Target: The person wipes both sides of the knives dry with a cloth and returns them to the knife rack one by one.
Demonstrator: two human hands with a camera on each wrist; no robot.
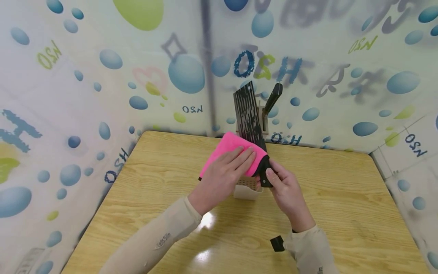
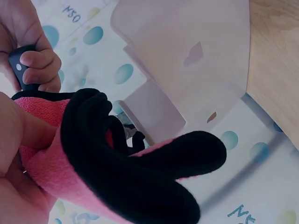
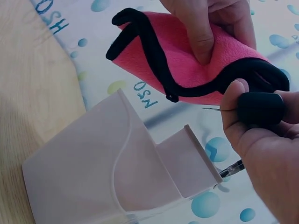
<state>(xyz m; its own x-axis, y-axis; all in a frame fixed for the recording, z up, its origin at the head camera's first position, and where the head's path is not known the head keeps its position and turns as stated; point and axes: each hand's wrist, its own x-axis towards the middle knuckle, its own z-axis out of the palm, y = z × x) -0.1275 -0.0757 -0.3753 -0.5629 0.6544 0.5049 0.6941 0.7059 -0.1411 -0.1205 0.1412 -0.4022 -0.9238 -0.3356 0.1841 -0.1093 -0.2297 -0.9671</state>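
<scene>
In the head view, my right hand grips the black handle of a cleaver, whose broad dark blade with pale streaks points up and away. A pink cloth with black edging lies folded over the blade's lower part. My left hand holds the cloth there, fingers laid along its top. The right wrist view shows the left thumb pressing the cloth from the other side. Beneath the hands stands a pale knife holder with a slotted top, partly hidden by them.
A black-handled tool stands in the back of the holder. The wooden table reaches to patterned walls behind and at both sides. A small black piece shows by the right cuff.
</scene>
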